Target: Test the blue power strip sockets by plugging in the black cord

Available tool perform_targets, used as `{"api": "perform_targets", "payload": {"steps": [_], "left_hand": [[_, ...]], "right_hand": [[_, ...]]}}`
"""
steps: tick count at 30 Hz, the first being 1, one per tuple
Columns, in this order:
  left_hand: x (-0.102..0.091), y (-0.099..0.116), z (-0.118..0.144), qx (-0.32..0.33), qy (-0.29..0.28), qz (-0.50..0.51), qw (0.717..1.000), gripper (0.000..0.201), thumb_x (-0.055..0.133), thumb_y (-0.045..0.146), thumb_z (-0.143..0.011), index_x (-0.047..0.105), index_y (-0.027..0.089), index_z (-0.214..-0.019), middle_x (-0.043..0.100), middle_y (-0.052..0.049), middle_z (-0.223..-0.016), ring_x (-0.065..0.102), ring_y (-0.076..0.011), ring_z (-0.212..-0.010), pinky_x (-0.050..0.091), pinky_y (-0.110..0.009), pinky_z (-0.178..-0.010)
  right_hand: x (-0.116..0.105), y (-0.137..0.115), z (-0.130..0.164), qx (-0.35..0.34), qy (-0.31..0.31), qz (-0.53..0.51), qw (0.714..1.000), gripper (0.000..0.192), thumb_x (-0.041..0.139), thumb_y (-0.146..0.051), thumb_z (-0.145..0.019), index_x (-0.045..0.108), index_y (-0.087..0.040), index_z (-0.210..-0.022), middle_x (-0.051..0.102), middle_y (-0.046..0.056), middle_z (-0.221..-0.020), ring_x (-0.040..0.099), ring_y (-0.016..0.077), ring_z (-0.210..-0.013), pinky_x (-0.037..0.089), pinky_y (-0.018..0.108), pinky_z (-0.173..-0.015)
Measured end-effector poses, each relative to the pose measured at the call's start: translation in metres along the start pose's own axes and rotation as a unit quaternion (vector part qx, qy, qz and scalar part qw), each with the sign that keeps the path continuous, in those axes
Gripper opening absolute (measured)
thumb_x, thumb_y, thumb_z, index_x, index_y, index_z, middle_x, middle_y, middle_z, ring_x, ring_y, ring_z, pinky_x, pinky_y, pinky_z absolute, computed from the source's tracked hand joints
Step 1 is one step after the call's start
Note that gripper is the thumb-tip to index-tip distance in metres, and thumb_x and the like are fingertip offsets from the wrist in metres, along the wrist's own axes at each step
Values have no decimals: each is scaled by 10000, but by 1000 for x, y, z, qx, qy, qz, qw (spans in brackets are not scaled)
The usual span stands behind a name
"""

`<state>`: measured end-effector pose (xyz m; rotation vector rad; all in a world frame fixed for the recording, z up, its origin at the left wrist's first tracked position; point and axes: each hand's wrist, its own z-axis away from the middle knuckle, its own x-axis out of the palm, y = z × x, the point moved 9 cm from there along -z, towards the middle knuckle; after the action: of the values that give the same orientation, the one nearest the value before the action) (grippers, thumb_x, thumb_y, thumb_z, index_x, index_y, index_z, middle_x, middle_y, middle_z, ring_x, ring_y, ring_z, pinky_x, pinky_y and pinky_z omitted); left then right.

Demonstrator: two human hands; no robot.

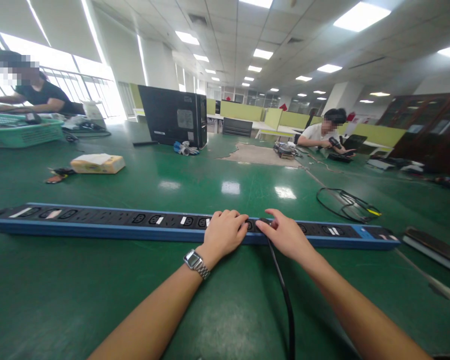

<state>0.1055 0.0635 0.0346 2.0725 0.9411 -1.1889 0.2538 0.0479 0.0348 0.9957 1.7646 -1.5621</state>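
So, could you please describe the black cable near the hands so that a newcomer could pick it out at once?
Start at the long blue power strip lying across the green table. Near its middle rest the left hand and right hand. The black cable runs from the socket at the right hand's fingertips toward the viewer, unlike the loose coiled cable farther right.

You face a blue power strip (135, 231) with a black socket face, a black cable (285, 300), a green table (97, 300), and a silver wristwatch (195, 263).
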Motion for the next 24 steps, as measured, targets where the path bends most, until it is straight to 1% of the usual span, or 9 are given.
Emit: {"api": "perform_targets", "payload": {"steps": [2, 3, 7, 10, 12, 14, 17, 21, 24], "left_hand": [[0, 0, 0, -4, 0, -1, 1000, 326, 399, 369, -963, 648, 259, -1141, 676, -41, -1044, 576, -208, -963, 372, -373, -851], [0, 0, 0, -6, 0, -2, 1000, 322, 403, 367, -961, 650, 261, -1138, 676, -41, -1044, 576, -208, -962, 371, -373, -849], [1, 1, 0, -7, 2, -6, 1000, 324, 400, 369, -961, 650, 267, -1141, 676, -40, -1037, 577, -213, -963, 372, -374, -845], [0, 0, 0, -10, -1, -7, 1000, 328, 401, 370, -961, 647, 268, -1153, 677, -43, -1044, 579, -213, -965, 373, -373, -854], [0, 0, 0, -12, -3, -6, 1000, 323, 411, 367, -958, 649, 269, -1154, 677, -46, -1046, 579, -211, -965, 373, -370, -861], [0, -1, 0, -11, -2, -3, 1000, 321, 415, 365, -956, 649, 271, -1154, 676, -46, -1044, 578, -210, -963, 374, -368, -861], [-1, 0, 0, -9, 1, -2, 1000, 324, 409, 365, -958, 652, 269, -1149, 674, -43, -1035, 574, -209, -954, 375, -371, -854], [1, 0, 0, -9, -3, -2, 1000, 320, 413, 369, -957, 655, 274, -1143, 674, -40, -1025, 571, -210, -960, 370, -374, -850], [0, 0, 0, -6, -2, 0, 1000, 322, 403, 367, -962, 654, 269, -1140, 675, -38, -1022, 573, -208, -959, 368, -376, -851]], "right_hand": [[12, 19, 18, 78, -3, -132, 988, 482, 523, -607, -828, 583, -181, -1045, 637, -2, -658, 606, 156, -532, 450, 270, -525], [23, 25, 27, 114, -29, -209, 971, 474, 500, -628, -832, 571, -184, -984, 595, -25, -600, 565, 139, -455, 423, 259, -460], [57, 16, 46, 177, -119, -477, 853, 425, 521, -604, -837, 547, -181, -869, 550, -49, -554, 522, 103, -394, 376, 214, -382], [61, 6, 41, 218, -115, -588, 770, 331, 565, -502, -855, 546, -172, -833, 474, -82, -479, 410, 55, -326, 285, 168, -332], [62, 4, 38, 240, -108, -623, 736, 293, 564, -452, -870, 542, -168, -801, 386, -106, -417, 299, 34, -283, 183, 150, -303], [62, 4, 35, 240, -101, -633, 729, 286, 577, -435, -866, 544, -163, -785, 356, -111, -395, 254, 28, -271, 129, 147, -297], [49, -3, 34, 189, -96, -634, 744, 321, 651, -467, -803, 553, -162, -776, 370, -108, -396, 253, 25, -272, 141, 153, -300], [-12, -28, 31, 49, -53, -633, 770, 325, 658, -496, -772, 568, -187, -813, 349, -115, -403, 247, 30, -283, 204, 175, -325], [-58, -25, 25, 25, -14, -586, 810, 302, 568, -512, -812, 547, -212, -779, 315, -108, -410, 243, 43, -289, 207, 194, -331]]}}
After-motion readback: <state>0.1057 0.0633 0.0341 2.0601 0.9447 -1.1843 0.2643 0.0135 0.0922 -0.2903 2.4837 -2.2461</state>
